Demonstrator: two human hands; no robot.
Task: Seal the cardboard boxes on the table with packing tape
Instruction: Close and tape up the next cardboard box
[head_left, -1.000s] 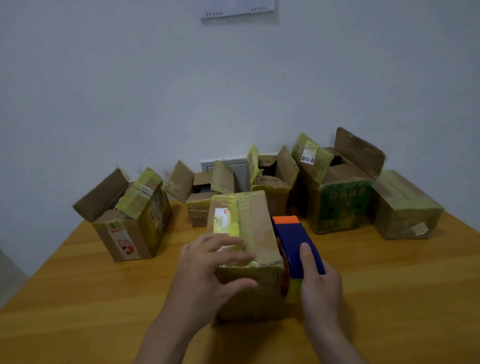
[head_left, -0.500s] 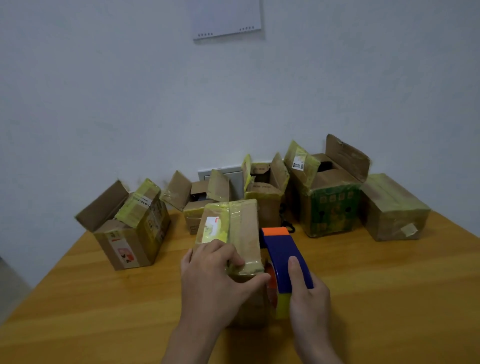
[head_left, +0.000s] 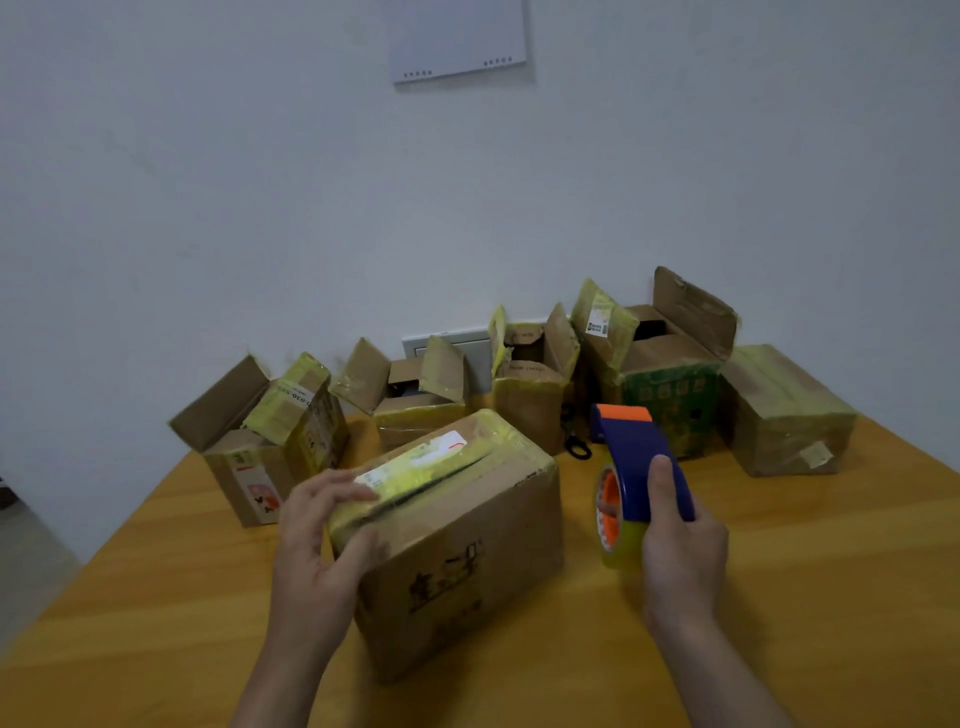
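Note:
A closed cardboard box (head_left: 467, 545) with yellowish tape and a white label on top lies skewed in the middle of the wooden table (head_left: 779, 597). My left hand (head_left: 322, 535) grips its near left corner, fingers over the top and thumb on the side. To the right of the box, my right hand (head_left: 680, 551) holds a blue and orange tape dispenser (head_left: 631, 467) upright, clear of the box, index finger laid along its blue top. A roll of clear tape sits in the dispenser.
Along the wall stand several open cardboard boxes: one at the left (head_left: 270, 436), two in the middle (head_left: 415, 400) (head_left: 535, 384), a green-printed one (head_left: 670, 384), and a closed box (head_left: 784, 410) at the right. A black clip (head_left: 574, 441) lies behind the dispenser.
My left hand has turned the middle box so its long side now faces me. My right hand with the dispenser has come away from the box's side to the right.

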